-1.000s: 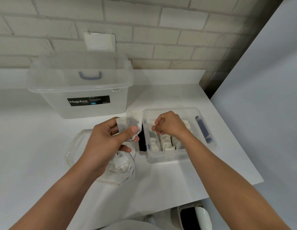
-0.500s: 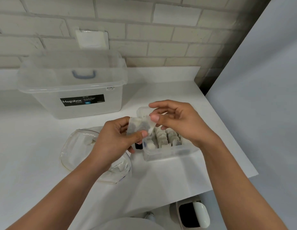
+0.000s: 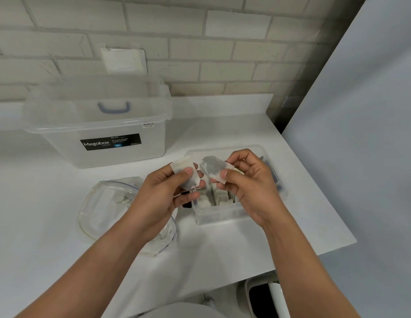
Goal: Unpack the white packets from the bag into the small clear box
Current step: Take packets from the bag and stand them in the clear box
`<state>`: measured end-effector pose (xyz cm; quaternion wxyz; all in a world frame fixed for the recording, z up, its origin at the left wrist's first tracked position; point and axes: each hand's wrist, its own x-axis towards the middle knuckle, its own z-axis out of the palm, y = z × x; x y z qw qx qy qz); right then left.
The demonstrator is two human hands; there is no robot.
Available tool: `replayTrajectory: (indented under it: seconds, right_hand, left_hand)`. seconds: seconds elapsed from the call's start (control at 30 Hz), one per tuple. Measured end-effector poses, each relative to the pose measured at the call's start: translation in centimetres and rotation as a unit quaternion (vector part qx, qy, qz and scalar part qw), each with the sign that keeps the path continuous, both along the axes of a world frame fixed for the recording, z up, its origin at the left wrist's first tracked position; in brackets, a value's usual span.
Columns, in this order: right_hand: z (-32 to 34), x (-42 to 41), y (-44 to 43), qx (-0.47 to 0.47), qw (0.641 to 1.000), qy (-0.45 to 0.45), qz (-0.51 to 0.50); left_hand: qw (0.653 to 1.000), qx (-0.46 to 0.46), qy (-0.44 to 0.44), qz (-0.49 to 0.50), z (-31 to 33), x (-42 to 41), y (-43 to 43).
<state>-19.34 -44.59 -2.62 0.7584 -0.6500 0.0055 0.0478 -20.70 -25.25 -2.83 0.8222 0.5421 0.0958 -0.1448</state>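
— Both hands are pinching packets: the left hand (image 3: 163, 198) is gripping one white packet (image 3: 185, 174) between thumb and fingers, and the right hand (image 3: 250, 187) is holding a second packet (image 3: 213, 167) the same way.
— Where are they hovering?
— Just above the small clear box (image 3: 222, 218), over its left side. The two are hanging close together; whether they are touching, I cannot tell.
— What is the box sitting on?
— It is resting on a white counter (image 3: 39, 203). A brick wall (image 3: 222, 31) is running behind the box, and a pale grey panel (image 3: 360, 134) is closing off the room to its right.
— Anything else lying around it?
— The bag (image 3: 101, 210) is lying just left of the box, clear and crumpled. A big clear tub (image 3: 96, 157) is standing behind the box, to the left.
— How are the packets looking?
— Flat, thin and papery, with grey contents showing through. More packets (image 3: 219, 198) are standing on edge in rows inside the box.
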Motion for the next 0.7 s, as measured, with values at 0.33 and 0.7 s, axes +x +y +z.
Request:
replayTrajectory:
  seconds: [0.33, 0.7]
  right_hand:
    - [-0.6, 0.4, 1.7, 0.142, 0.989, 0.035, -0.027]
    - [-0.4, 0.4, 1.6, -0.102, 0.994, -0.043, -0.023]
  left_hand:
    - [0.997, 0.027, -0.058, 0.034, 0.5, 0.4, -1.6]
    - [0.962, 0.237, -0.117, 0.067, -0.2, 0.3, -0.7]
